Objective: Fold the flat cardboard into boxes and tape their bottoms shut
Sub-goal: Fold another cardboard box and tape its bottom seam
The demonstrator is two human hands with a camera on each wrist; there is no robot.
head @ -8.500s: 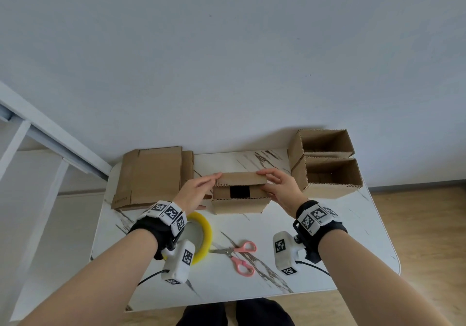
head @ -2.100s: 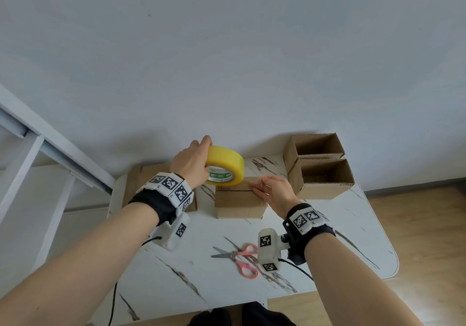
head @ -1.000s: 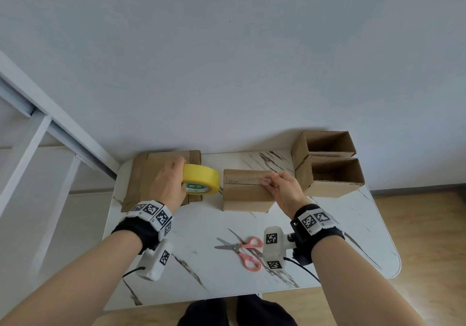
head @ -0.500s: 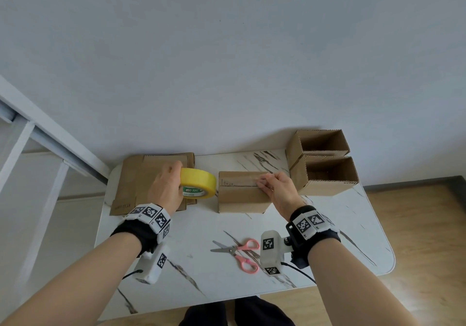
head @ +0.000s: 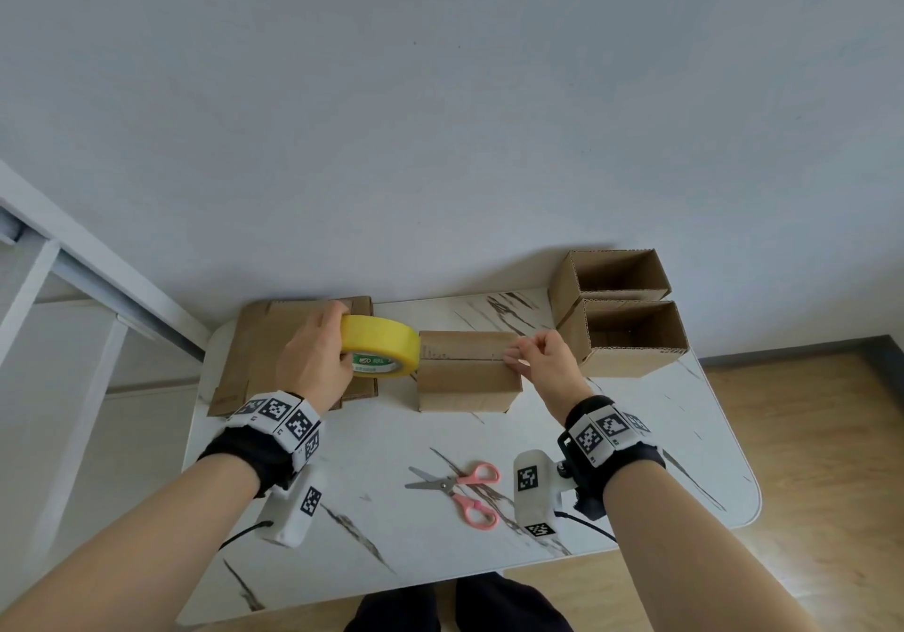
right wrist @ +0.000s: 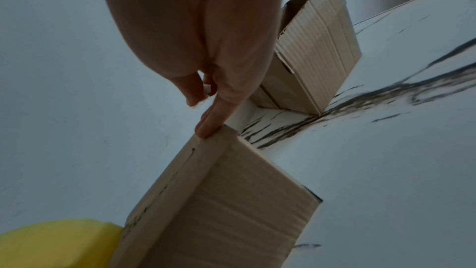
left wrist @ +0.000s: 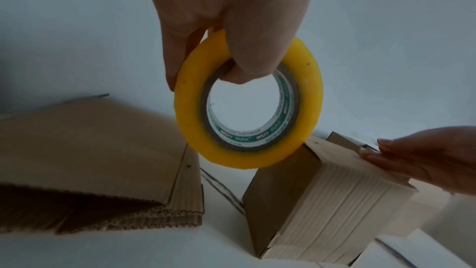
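Note:
A folded cardboard box (head: pixel 464 387) stands bottom up at the table's middle, flaps closed along a seam. My left hand (head: pixel 323 357) grips the yellow tape roll (head: pixel 379 345) at the box's left end, thumb inside the core (left wrist: pixel 231 72). The roll (left wrist: pixel 309 97) touches the box's top corner (left wrist: pixel 322 201). My right hand (head: pixel 513 355) is at the seam's right end. There it pinches what looks like the tape's free end (right wrist: pixel 206 89), while another finger presses the box edge (right wrist: pixel 206 129). A glossy strip runs along the seam.
A stack of flat cardboard (head: pixel 274 338) lies at the back left, under my left hand. Two open finished boxes (head: pixel 631 338) stand at the back right, close to my right hand. Pink-handled scissors (head: pixel 460 489) lie on the marble table (head: pixel 391 460) near its front.
Since the flaps were folded, my left hand has picked up the tape roll. In the last second the roll came down against the box's left end and my right fingers curled at the right end.

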